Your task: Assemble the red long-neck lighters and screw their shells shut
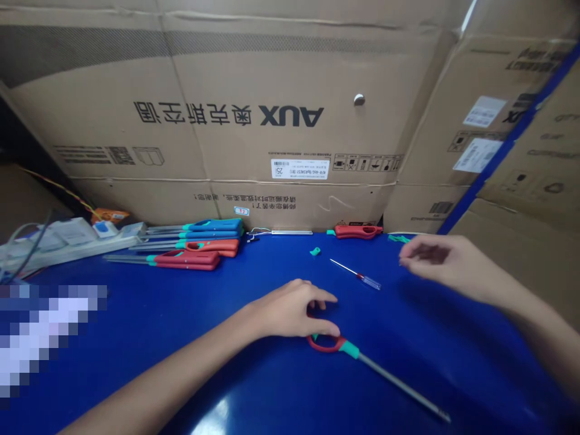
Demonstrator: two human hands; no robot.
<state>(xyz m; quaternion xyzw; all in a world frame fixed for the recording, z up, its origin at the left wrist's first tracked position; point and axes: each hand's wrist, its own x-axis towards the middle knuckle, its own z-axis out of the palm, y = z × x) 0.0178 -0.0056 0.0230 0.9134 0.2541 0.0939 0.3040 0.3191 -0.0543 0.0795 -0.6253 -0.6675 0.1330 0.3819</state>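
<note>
A red long-nosed gas lighter (pixel 327 344) with a green collar and a long metal barrel points toward the lower right over the blue table. My left hand (pixel 296 311) is on its handle, thumb across the trigger loop, index finger stretched out; the palm hides the handle's rear. My right hand (pixel 435 257) is raised at the right, thumb and fingertips pinched together. Whatever sits in that pinch is too small to make out. Between and beyond the hands lies a screwdriver (pixel 369 281) with a clear handle and a red band.
Several red and blue lighters (pixel 203 228) are stacked at the back left, beside a white power strip (pixel 58 248). Along the back are a red lighter body (pixel 357 231), a metal tube (pixel 292 232), a small green part (pixel 315 251) and green pieces (pixel 399 238). Cardboard (pixel 226 151) walls the table.
</note>
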